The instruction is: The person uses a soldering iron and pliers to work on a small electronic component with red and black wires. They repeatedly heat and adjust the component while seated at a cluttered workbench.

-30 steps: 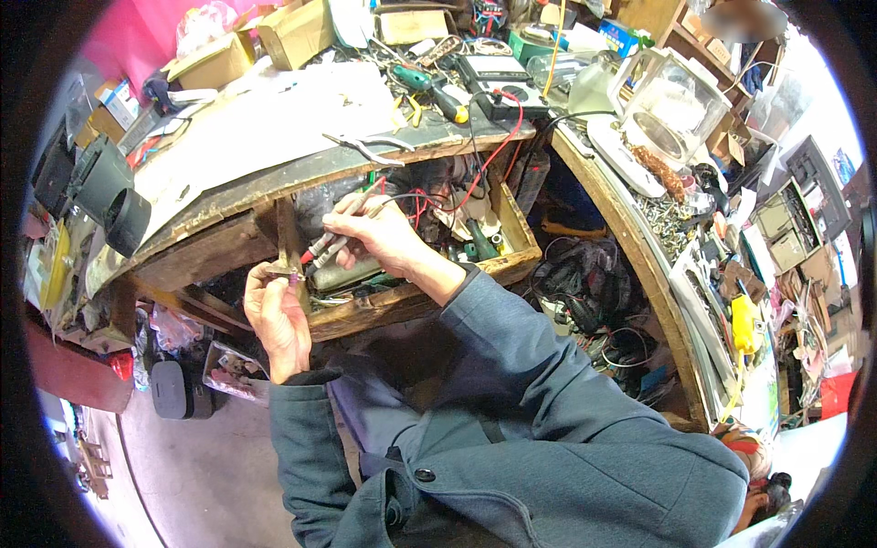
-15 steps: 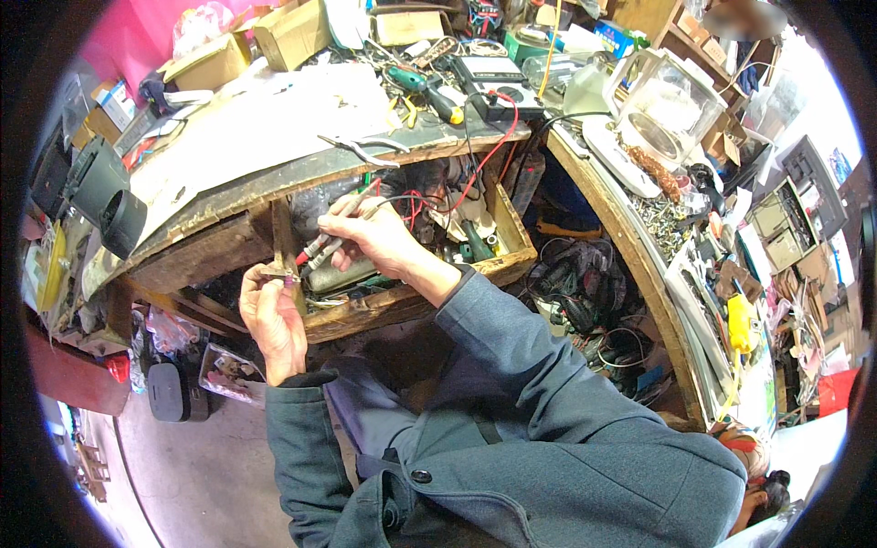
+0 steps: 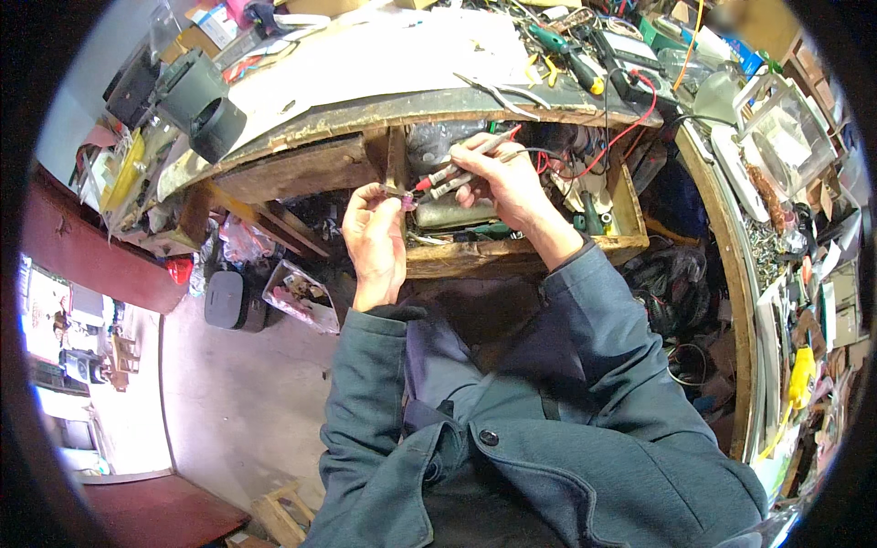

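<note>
My right hand (image 3: pixel 498 178) holds two thin meter probes (image 3: pixel 452 173), one red-tipped and one dark, with their tips pointing left. Red and black leads (image 3: pixel 630 119) run from them up to a dark meter (image 3: pixel 630 68) on the bench top. My left hand (image 3: pixel 375 233) pinches a small pinkish part (image 3: pixel 407 203) right at the probe tips. Both hands hover over an open wooden drawer (image 3: pixel 512 256) full of tools and wires.
A worn wooden workbench (image 3: pixel 365 78) curves across the top, littered with pliers (image 3: pixel 498 91), screwdrivers and boxes. A second cluttered bench (image 3: pixel 731 274) runs down the right. Dark cylindrical parts (image 3: pixel 206 110) sit at the left. A clear tray (image 3: pixel 301 297) and black box (image 3: pixel 228 301) lie on the floor.
Both hands keep their hold and the probes stay against the small part. The view has shifted slightly, nothing else moved.
</note>
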Demonstrator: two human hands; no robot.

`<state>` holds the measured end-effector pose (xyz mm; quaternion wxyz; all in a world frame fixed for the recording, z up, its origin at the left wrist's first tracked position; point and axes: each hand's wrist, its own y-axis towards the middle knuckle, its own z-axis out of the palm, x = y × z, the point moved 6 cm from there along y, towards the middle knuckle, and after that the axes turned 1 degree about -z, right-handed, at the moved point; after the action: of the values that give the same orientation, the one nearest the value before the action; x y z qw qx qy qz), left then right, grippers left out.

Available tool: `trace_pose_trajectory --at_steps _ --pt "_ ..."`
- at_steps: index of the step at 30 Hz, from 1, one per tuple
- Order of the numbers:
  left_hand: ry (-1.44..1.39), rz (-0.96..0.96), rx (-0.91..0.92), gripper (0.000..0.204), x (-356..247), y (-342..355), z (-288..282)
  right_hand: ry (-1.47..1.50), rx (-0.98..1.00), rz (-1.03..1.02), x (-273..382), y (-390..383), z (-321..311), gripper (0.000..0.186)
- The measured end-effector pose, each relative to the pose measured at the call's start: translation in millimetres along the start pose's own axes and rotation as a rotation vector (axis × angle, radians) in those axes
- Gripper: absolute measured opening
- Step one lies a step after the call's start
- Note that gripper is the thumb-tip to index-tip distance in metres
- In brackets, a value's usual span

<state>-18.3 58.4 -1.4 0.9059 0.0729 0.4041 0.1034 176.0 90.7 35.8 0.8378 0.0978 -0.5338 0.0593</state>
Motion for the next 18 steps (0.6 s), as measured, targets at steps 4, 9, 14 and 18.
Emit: trace_pose_trajectory --at_steps 4,9,14,18 --pt "0.023 0.0 0.0 0.019 -1 -1 3 0.003 -0.015 -0.018 1 1 -2 0.015" --pt "0.035 -0.015 -0.018 0.019 0 0 4 0.017 -0.049 -0.035 2 2 -4 0.016" --pt "0.037 -0.044 -0.05 0.022 -3 -2 12 0.035 -0.062 -0.05 5 3 -8 0.016" --pt "0.05 -0.044 -0.022 0.023 -4 -2 13 0.044 -0.086 -0.044 5 2 -8 0.016"
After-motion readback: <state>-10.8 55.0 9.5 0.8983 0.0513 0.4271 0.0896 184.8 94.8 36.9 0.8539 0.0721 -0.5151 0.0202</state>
